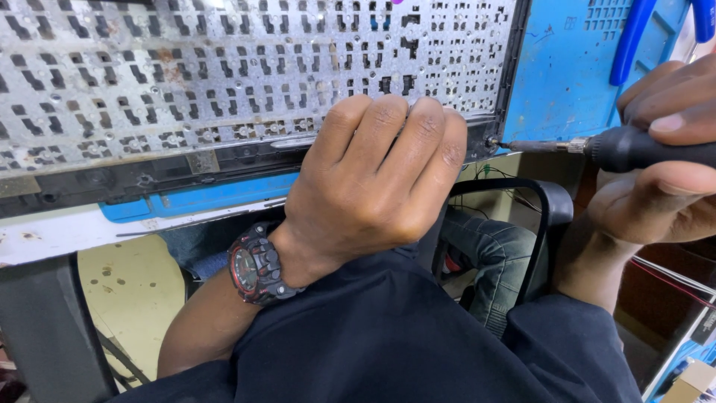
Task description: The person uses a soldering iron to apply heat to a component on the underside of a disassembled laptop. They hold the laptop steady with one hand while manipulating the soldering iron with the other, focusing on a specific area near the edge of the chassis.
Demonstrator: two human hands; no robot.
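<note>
In the head view the left hand (373,179), its grip clenched, pins the stiff, thin, probably light keyboard backplate (224,75) across the upper left, best held by its edge, while the right hand (664,172) grasps a screwdriver (597,147) at its corner screw.

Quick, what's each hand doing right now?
Left hand: closed, gripping the grey perforated metal keyboard plate's edge.
Right hand: closed, holding the black screwdriver.
</note>
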